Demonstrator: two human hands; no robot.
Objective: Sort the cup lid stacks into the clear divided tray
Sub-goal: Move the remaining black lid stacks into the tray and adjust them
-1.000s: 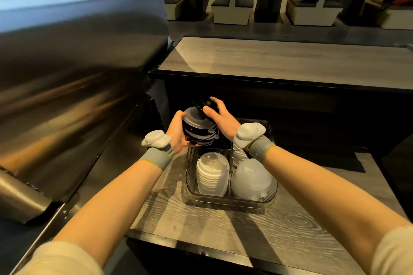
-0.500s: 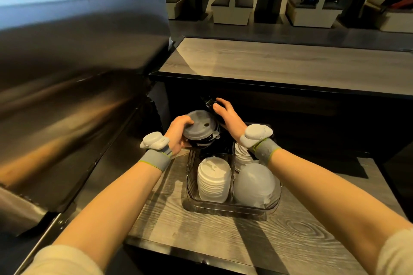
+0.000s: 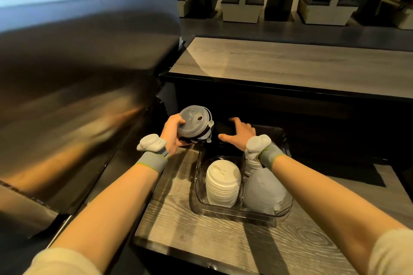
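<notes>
A clear divided tray [image 3: 237, 211] sits on the wooden counter. Its near left compartment holds a stack of white lids [image 3: 223, 182]; its near right one holds a stack of frosted dome lids [image 3: 264, 190]. More white lids [image 3: 252, 166] show behind, under my right wrist. My left hand [image 3: 171, 134] grips a stack of black lids topped by a clear flat lid [image 3: 195, 123], tilted and held just left of the tray's far left corner. My right hand [image 3: 238, 134] hovers over the dark far part of the tray, fingers spread, with nothing visible in it.
A large stainless steel appliance [image 3: 73, 87] fills the left side, close to my left hand. A raised wooden bar top [image 3: 290, 62] runs behind the tray. Booth seats and small tables stand in the background. The counter's front edge [image 3: 201, 259] is near my elbows.
My right hand let go of the black lid stack and moved right over the tray. My left hand carried the stack left and tilted it, so its clear top lid faces up.
</notes>
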